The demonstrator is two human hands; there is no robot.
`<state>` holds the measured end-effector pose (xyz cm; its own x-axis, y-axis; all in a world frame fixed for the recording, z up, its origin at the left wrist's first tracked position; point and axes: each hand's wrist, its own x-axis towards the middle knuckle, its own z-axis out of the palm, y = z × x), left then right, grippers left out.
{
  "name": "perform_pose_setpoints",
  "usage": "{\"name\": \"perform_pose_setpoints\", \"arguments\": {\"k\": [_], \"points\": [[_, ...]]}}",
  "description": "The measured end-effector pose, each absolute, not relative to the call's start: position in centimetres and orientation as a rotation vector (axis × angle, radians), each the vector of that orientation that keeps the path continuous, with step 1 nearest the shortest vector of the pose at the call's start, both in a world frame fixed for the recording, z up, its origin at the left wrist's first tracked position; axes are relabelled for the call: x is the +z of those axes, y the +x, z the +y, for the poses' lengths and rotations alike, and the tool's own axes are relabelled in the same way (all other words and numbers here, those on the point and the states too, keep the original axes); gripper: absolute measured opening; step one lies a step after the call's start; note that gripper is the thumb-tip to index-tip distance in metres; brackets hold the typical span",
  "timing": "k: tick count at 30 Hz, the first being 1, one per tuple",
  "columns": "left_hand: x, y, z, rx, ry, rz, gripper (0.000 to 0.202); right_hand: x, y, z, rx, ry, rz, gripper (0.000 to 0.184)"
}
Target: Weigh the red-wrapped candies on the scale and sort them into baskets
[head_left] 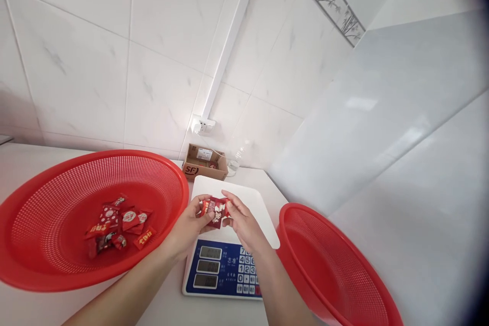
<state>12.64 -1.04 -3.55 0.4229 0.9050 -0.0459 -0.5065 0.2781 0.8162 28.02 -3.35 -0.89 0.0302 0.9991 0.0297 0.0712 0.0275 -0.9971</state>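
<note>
The left hand (190,221) and right hand (241,219) together grasp small red wrapped packets (217,217) above the white pan (246,196) of a digital scale (229,264). The left thumb lies across the packets' front; the right fingers pinch their right edge. Left: a perforated red basket (126,155) containing a loose group of wrapped sweets (130,218). Right: a second red basket (309,249). Rear: an open cardboard box (195,170) and clear bottle (234,164) on the desk (164,308), near the tiled wall (164,71).

Left fingers (207,219), right fingers (236,202) pinching red packets (216,218) over white scale (260,216); wrapped sweets (129,220) in red basket (155,178)
</note>
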Motion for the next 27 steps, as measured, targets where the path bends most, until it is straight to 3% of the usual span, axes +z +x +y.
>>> {"name": "perform_pose_setpoints", "arguments": {"k": [4,11,16,23,27], "points": [[-3.8,12.2,-0.5,1.113,0.762,0.623,0.059,-1.3,29.8,-2.8,0.959,-1.354,-1.244,0.054],[-3.3,11.6,-0.5,1.131,0.728,0.641,0.057,-3.0,32.0,-1.5,0.472,-1.679,-1.468,0.032],[-3.2,11.7,-0.8,1.106,0.736,0.644,0.057,-3.2,32.2,-1.4,0.413,-1.746,-1.489,0.037],[-3.0,11.7,-1.1,1.067,0.765,0.657,0.058,-3.3,32.4,-1.8,0.383,-1.736,-1.541,0.018],[-3.0,11.8,-1.2,1.049,0.786,0.665,0.058,-3.5,32.7,-1.7,0.349,-1.707,-1.58,0.021]]}}
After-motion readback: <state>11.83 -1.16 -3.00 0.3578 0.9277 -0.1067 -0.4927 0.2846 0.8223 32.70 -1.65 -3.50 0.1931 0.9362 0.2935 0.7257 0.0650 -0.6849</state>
